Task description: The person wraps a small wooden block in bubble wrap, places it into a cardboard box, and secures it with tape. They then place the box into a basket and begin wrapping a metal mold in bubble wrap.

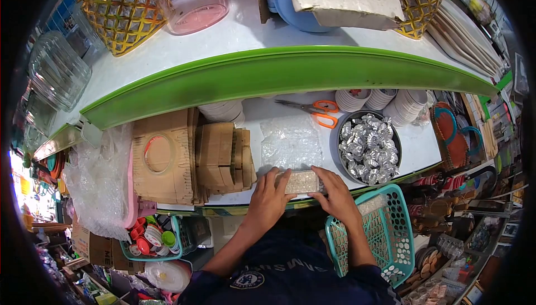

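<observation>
A small rectangular block in clear wrapping [302,182] lies at the shelf's front edge, between my two hands. My left hand [269,199] holds its left end with thumb and fingers. At the right end, my right hand [335,194] grips it the same way. Directly behind the block, a flat sheet of bubble wrap [291,138] is spread on the white shelf [254,116]. Orange-handled scissors [321,109] lie behind the sheet. To the right stands a dark round bowl filled with silver fluted metal cups [368,147].
Stacked cardboard [162,162] and bubble wrap [97,176] are at the left. White bowls [353,99] stand behind the metal cups. A green-edged upper shelf [279,70] overhangs the work area. Below are a turquoise basket [406,221] at right and a basket of small items [177,232] at left.
</observation>
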`<state>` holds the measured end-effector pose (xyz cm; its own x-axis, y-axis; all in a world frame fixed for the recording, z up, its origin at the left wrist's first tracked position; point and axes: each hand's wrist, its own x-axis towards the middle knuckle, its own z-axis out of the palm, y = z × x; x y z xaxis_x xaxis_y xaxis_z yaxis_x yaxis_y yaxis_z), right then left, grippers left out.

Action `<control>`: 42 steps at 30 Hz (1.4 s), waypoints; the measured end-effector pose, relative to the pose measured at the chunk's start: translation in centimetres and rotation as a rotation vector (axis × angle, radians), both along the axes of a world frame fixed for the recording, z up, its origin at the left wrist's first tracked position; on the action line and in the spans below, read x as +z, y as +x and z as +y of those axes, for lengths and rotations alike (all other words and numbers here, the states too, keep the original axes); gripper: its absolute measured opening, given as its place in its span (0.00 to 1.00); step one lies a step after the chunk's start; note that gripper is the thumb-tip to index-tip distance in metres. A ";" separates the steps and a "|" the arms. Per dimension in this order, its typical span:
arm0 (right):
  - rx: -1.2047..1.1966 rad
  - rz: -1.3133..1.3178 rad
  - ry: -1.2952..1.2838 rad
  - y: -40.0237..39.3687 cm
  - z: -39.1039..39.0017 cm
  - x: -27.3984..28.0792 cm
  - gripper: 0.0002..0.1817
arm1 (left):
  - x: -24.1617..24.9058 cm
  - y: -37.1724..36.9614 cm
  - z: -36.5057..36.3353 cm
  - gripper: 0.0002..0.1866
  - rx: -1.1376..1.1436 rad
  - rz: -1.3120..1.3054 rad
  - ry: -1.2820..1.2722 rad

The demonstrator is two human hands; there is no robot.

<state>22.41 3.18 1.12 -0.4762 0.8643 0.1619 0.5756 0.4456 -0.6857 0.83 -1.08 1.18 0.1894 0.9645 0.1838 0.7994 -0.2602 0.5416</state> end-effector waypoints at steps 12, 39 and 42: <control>0.031 0.028 -0.102 1.2 -0.7 0.3 0.37 | 0.0 -1.0 -0.9 0.30 -0.026 -0.119 -0.028; -0.008 0.076 -0.051 0.3 0.3 0.4 0.26 | 0.3 -0.6 0.4 0.34 0.019 0.009 0.011; 0.034 0.049 -0.042 0.2 0.2 1.2 0.30 | 0.0 -0.7 0.4 0.37 0.015 0.021 -0.007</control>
